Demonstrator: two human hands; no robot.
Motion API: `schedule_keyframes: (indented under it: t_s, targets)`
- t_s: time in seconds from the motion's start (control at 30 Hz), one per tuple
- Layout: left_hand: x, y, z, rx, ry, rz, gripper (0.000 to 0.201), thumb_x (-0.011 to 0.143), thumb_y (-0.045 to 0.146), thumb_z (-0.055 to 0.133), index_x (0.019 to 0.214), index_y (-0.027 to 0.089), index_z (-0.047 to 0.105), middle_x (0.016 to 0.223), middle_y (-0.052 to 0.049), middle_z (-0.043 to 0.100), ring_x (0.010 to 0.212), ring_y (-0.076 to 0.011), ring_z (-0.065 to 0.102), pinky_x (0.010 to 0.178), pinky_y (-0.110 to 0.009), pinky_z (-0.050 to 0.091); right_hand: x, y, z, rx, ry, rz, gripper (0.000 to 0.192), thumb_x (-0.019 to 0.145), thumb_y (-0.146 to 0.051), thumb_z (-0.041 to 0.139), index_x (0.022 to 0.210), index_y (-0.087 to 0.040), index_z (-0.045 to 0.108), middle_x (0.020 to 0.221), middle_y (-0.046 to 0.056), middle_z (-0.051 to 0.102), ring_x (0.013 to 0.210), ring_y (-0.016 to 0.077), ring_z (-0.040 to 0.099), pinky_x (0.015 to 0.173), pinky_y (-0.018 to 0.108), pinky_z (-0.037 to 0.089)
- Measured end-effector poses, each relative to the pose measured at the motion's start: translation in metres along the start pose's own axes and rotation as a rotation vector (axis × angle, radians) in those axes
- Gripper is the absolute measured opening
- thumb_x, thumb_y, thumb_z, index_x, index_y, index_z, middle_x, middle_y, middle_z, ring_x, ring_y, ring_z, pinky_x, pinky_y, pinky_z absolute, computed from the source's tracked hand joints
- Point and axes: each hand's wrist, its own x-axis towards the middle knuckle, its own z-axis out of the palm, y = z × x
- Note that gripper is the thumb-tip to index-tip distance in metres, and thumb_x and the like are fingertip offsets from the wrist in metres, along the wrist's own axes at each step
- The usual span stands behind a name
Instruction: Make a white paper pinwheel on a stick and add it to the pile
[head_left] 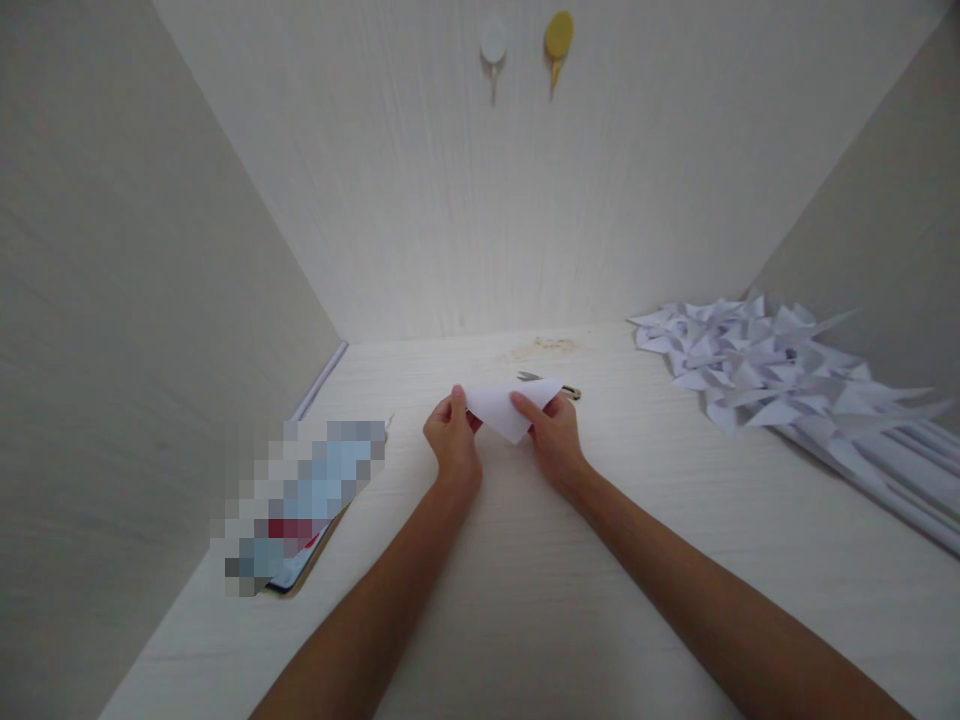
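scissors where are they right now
In the head view the scissors lie on the desk near its back centre, just behind the folded white paper held between the left hand and right hand.

The folded sheet [507, 408] is matt white paper; the bench [540, 560] is pale, matt wood-grain laminate; the scissors [531, 377] look metallic.

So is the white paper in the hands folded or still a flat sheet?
Folded. The paper shows as a triangle with its point toward the person, pinched by the left hand and right hand.
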Motion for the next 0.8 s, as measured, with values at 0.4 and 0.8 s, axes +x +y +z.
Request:
schedule_keyframes:
  t_s: [0.4, 0.8]
  targets:
    - [-0.012, 0.000, 0.001, -0.099, -0.230, -0.242, 0.011, 0.069, 0.021, 0.065, 0.071, 0.010, 0.067, 0.078, -0.008, 0.068, 0.075, -0.0131, 0.062, 0.078, -0.028, 0.048, 0.002, -0.002, -0.005, 0.050, 0.081, 0.035, 0.022, 0.051, -0.026, 0.073, 0.066, -0.016, 0.060, 0.064, 0.000, 0.064, 0.058, 0.0124, 0.055, 0.058, 0.028, 0.045]
    - [-0.011, -0.002, 0.000, -0.042, -0.249, -0.245, 0.011, 0.069, 0.021, 0.065, 0.071, 0.011, 0.067, 0.078, -0.007, 0.068, 0.083, -0.0161, 0.063, 0.084, -0.033, 0.047, 0.011, -0.014, -0.008, 0.125, 0.023, 0.082, 0.036, 0.053, -0.034, 0.073, 0.083, -0.020, 0.059, 0.076, 0.002, 0.068, 0.065, 0.0160, 0.061, 0.063, 0.033, 0.050]
